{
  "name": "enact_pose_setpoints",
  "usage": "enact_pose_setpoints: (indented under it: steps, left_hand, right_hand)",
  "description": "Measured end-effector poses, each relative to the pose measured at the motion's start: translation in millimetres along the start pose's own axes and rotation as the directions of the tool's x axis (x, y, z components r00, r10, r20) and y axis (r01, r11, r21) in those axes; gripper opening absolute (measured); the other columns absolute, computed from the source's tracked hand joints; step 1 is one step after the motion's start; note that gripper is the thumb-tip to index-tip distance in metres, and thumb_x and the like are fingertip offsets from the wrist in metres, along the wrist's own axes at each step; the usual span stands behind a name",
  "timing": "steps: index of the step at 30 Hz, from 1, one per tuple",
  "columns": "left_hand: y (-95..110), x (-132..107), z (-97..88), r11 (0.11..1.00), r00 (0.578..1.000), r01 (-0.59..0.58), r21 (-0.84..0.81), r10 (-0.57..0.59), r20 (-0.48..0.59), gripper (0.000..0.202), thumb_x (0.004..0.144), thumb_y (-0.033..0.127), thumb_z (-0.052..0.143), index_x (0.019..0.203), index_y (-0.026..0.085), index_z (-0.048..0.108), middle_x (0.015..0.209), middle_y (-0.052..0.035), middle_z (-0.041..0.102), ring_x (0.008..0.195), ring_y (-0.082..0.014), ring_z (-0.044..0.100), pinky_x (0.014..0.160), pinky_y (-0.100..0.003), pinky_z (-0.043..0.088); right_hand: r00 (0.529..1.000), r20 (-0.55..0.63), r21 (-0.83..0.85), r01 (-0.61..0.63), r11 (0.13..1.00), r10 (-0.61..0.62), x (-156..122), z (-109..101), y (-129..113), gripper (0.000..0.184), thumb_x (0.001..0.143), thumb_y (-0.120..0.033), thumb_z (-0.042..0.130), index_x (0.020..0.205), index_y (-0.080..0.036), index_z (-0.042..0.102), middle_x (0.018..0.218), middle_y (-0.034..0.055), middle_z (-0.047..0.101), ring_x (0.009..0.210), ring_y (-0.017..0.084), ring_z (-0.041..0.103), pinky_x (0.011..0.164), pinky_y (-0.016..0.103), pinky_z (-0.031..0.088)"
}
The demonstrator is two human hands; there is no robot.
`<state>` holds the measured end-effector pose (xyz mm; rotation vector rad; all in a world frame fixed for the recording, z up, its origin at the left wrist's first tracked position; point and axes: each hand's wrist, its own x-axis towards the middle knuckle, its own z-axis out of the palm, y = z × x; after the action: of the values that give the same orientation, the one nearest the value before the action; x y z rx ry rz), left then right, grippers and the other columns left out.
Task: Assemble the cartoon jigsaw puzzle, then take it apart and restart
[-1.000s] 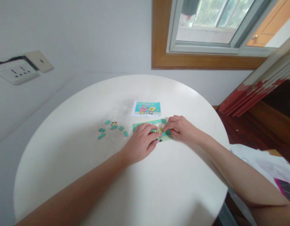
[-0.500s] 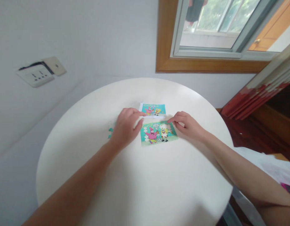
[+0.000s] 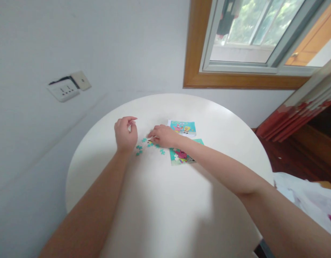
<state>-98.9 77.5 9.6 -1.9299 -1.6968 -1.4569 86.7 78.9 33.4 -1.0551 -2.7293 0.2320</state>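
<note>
Several loose pieces (image 3: 139, 147) lie on the tabletop (image 3: 160, 193), left of the puzzle (image 3: 181, 155) — the right hand (image 3: 164, 136) bends over them, whether gripping one I cannot tell; the left hand (image 3: 126, 134), loosely open, is just beside.

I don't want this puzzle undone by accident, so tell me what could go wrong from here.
The right forearm crosses over the partly assembled puzzle; if it drops, it might shift pieces. The right hand is at the small loose pieces and could scatter some. Most of those visible are teal, so one could be mistaken for another.
</note>
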Motion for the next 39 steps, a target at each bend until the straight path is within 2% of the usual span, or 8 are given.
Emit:
enact_pose_setpoints:
  steps: [11, 17, 23, 26, 28, 31, 33, 39]
  left_hand:
    - [6.6, -0.9, 1.3, 0.997, 1.000, -0.017, -0.071, 0.016, -0.016, 0.019, 0.088, 0.017, 0.044, 0.095, 0.019, 0.062, 0.090, -0.0057, 0.061, 0.088, -0.0205, 0.055, 0.088, -0.034, 0.041]
    - [9.2, -1.4, -0.2, 0.996, 0.999, -0.044, -0.074, 0.044, -0.004, 0.020, 0.086, 0.015, 0.045, 0.095, 0.019, 0.062, 0.091, -0.0064, 0.062, 0.090, -0.0213, 0.055, 0.091, -0.036, 0.041]
    - [6.5, -2.0, -0.4, 0.997, 0.999, -0.039, -0.062, 0.041, 0.027, 0.021, 0.085, 0.016, 0.045, 0.096, 0.019, 0.063, 0.092, -0.0060, 0.062, 0.091, -0.0207, 0.056, 0.090, -0.035, 0.042]
    - [5.3, -1.7, 0.3, 0.997, 0.994, -0.056, -0.049, 0.061, 0.096, 0.022, 0.086, 0.017, 0.045, 0.099, 0.019, 0.063, 0.091, -0.0058, 0.062, 0.090, -0.0206, 0.057, 0.090, -0.035, 0.043]
    - [5.1, -1.7, 1.2, 0.991, 0.963, -0.129, -0.043, 0.135, 0.234, 0.023, 0.086, 0.019, 0.046, 0.100, 0.019, 0.064, 0.092, -0.0062, 0.064, 0.092, -0.0214, 0.058, 0.091, -0.037, 0.042]
    - [5.6, -2.8, 3.2, 0.965, 0.862, -0.255, -0.063, 0.257, 0.437, 0.023, 0.087, 0.024, 0.048, 0.097, 0.018, 0.067, 0.095, -0.0077, 0.066, 0.096, -0.0240, 0.057, 0.093, -0.041, 0.039]
    - [5.8, -4.1, 4.7, 0.954, 0.821, -0.289, -0.078, 0.289, 0.492, 0.024, 0.087, 0.028, 0.049, 0.094, 0.018, 0.070, 0.095, -0.0090, 0.066, 0.096, -0.0252, 0.057, 0.093, -0.042, 0.039]
    - [3.8, -8.4, 7.2, 0.946, 0.752, -0.294, -0.140, 0.319, 0.577, 0.027, 0.086, 0.034, 0.051, 0.088, 0.019, 0.072, 0.092, -0.0085, 0.066, 0.093, -0.0242, 0.057, 0.092, -0.040, 0.040]
  right_hand:
    - [0.972, 0.208, -0.029, 0.115, 0.993, -0.107, 25.6, -12.9, 0.7, 0.028, 0.079, -0.013, 0.062, 0.104, -0.015, 0.074, 0.102, 0.0106, 0.069, 0.098, 0.021, 0.062, 0.085, 0.028, 0.045]
    - [0.966, 0.229, -0.007, 0.123, 0.992, -0.118, 27.4, -16.0, -3.1, 0.023, 0.076, -0.006, 0.061, 0.092, -0.012, 0.076, 0.095, 0.0111, 0.072, 0.087, 0.020, 0.064, 0.078, 0.026, 0.046]
    - [0.971, 0.205, 0.032, 0.115, 0.993, -0.120, 18.9, -18.3, -1.2, 0.019, 0.078, -0.008, 0.061, 0.092, -0.008, 0.074, 0.094, 0.0120, 0.071, 0.083, 0.018, 0.063, 0.075, 0.024, 0.045]
    - [0.979, 0.170, 0.045, 0.107, 0.993, -0.114, 12.4, -15.9, 2.7, 0.021, 0.079, -0.006, 0.059, 0.095, -0.007, 0.072, 0.099, 0.0134, 0.069, 0.087, 0.017, 0.062, 0.078, 0.024, 0.044]
    - [0.985, 0.138, 0.053, 0.102, 0.993, -0.108, 7.7, -12.5, 6.4, 0.022, 0.080, -0.005, 0.056, 0.097, -0.006, 0.071, 0.101, 0.0139, 0.068, 0.089, 0.017, 0.061, 0.081, 0.025, 0.043]
    - [0.992, 0.052, 0.080, 0.113, 0.990, -0.118, 0.5, -6.6, 12.7, 0.021, 0.081, -0.005, 0.054, 0.095, -0.007, 0.069, 0.099, 0.0126, 0.068, 0.089, 0.017, 0.060, 0.083, 0.025, 0.042]
    - [0.994, -0.007, 0.098, 0.110, 0.989, -0.110, -4.2, -3.5, 16.4, 0.019, 0.082, -0.006, 0.054, 0.095, -0.009, 0.068, 0.096, 0.0111, 0.067, 0.088, 0.017, 0.058, 0.082, 0.026, 0.042]
    - [0.995, -0.075, 0.134, 0.071, 0.988, -0.062, -12.7, 2.2, 21.7, 0.018, 0.081, -0.008, 0.056, 0.095, -0.012, 0.067, 0.088, 0.0075, 0.066, 0.082, 0.016, 0.057, 0.076, 0.024, 0.040]
